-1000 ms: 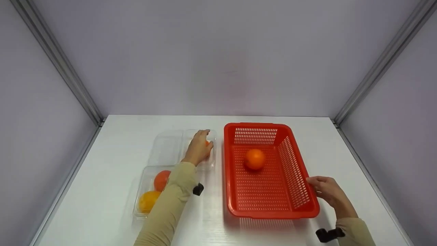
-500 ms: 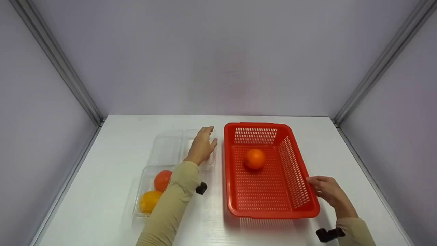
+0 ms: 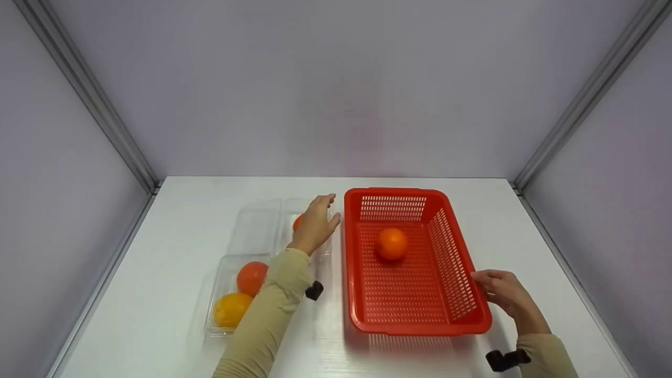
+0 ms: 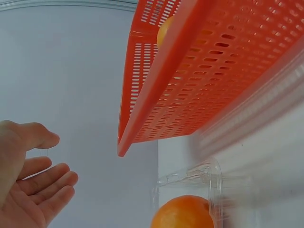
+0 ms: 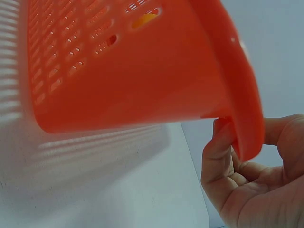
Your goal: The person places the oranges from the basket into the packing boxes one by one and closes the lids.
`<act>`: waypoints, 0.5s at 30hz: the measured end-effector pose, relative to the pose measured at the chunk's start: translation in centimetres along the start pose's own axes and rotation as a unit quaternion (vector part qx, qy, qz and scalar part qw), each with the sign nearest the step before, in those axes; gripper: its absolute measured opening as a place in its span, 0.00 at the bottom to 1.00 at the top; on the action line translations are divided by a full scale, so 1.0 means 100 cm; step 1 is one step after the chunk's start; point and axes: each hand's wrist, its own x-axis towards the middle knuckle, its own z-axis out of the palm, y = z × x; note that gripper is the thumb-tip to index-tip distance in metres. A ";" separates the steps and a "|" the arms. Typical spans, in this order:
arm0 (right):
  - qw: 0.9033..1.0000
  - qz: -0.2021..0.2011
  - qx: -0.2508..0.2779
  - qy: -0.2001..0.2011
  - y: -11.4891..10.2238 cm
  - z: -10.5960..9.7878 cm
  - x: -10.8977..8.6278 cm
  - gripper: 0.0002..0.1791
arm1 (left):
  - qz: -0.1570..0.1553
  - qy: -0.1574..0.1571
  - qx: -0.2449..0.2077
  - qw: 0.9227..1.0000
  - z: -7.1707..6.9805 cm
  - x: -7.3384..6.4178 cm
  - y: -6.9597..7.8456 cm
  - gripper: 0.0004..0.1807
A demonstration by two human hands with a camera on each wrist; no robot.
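Note:
My left hand [image 3: 315, 226] is raised over the far right part of a clear plastic container [image 3: 254, 228], its fingers spread and holding nothing. Partly behind that hand shows an orange fruit [image 3: 297, 222]; the left wrist view has an orange fruit [image 4: 185, 213] in the clear plastic, apart from the fingers. On the right, my right hand [image 3: 501, 294] pinches the rim of a red plastic basket [image 3: 415, 329], thumb on one side and fingers curled under the lip [image 5: 247, 109]. An orange [image 3: 391, 244] lies inside the basket.
A reddish-orange fruit [image 3: 251, 278] and a yellow-orange fruit [image 3: 231, 310] sit in the container's near part, beside my left sleeve [image 3: 273, 310]. Everything stands on a white table [image 3: 173, 236] with pale walls [image 3: 336, 94] at the back and sides.
My left hand has lifted off the fruit in the far right part of the container and shifted slightly right, uncovering some of the fruit. The right hand and basket have stayed put.

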 end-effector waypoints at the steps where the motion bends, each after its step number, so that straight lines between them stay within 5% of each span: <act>1: 1.000 0.001 0.001 0.000 0.000 0.000 0.000 0.26 | -0.002 -0.003 -0.004 1.000 0.000 0.000 0.001 0.24; 15: 1.000 -0.001 0.006 -0.004 0.000 0.000 0.000 0.25 | 0.003 -0.055 -0.074 0.996 0.003 0.001 0.008 0.21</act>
